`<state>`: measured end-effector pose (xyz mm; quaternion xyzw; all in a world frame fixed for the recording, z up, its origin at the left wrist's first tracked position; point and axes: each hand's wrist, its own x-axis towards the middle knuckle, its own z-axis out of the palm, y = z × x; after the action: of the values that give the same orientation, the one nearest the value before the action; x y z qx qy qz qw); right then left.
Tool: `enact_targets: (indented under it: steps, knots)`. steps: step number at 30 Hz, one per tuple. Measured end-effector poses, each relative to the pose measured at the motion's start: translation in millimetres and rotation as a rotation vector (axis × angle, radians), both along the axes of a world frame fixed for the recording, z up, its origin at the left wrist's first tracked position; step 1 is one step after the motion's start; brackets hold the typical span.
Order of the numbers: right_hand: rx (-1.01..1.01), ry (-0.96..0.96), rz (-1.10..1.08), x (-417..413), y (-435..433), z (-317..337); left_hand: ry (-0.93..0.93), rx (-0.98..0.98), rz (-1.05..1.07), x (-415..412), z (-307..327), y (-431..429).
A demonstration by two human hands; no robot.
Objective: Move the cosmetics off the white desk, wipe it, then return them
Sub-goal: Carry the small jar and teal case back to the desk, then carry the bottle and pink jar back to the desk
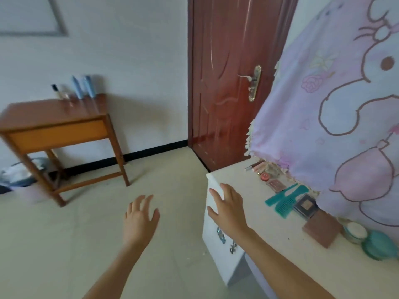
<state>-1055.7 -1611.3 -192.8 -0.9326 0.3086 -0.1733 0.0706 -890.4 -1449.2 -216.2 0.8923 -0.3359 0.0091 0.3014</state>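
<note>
Cosmetics remain on the white surface (254, 190), ranged along its far side beyond the right hand (226, 207): a red-lidded pot (265, 176), two teal combs (285, 198), a dark compact (305, 205), a brown flat case (321, 230), a white-lidded jar (355, 233) and a teal jar (379, 244). We judge they sit against the pink cartoon cloth (345, 93) to keep the near edge free.

From the head view, we record the right hand spread flat at the surface's corner, grasping nothing; it appears to be steadying or reaching. The left hand (140, 219) hangs released over the floor, fingers loose, holding nothing.

Well beyond the left hand, a wooden side table (54, 117) carries two blue tubes (83, 87) and a dark-capped bottle (57, 90); we judge these were moved there. Clearing looks partly done; wiping is not yet possible.
</note>
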Motion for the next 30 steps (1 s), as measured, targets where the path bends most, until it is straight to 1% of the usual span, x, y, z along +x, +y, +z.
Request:
enact_targets:
  steps: [2,5,9,13,16,19,26,30]
  knots:
    - [-0.051,0.019,0.101,37.0,44.7,11.3,-0.018,-0.008,0.097,27.6,7.2,54.0]
    - [-0.129,-0.014,0.232,87.8,106.6,23.9,-0.030,-0.041,0.211,61.5,21.3,131.7]
    - [-0.056,-0.002,0.436,150.2,181.9,32.6,-0.077,-0.088,0.373,91.5,41.2,225.4]
    - [-0.085,-0.051,0.600,202.1,239.1,38.0,-0.096,-0.130,0.503,111.1,48.9,296.0]
    - [-0.115,-0.038,0.687,235.8,270.4,38.2,-0.083,-0.180,0.576,121.4,48.1,330.4]
    - [-0.103,-0.025,0.739,273.5,292.4,37.4,-0.089,-0.212,0.608,139.2,50.5,354.3]
    - [-0.063,-0.063,0.796,392.7,328.2,43.4,-0.157,-0.163,0.677,229.1,66.4,396.9]
    - [-0.031,-0.085,0.804,467.4,347.0,46.2,-0.139,-0.102,0.696,291.5,74.0,419.4]
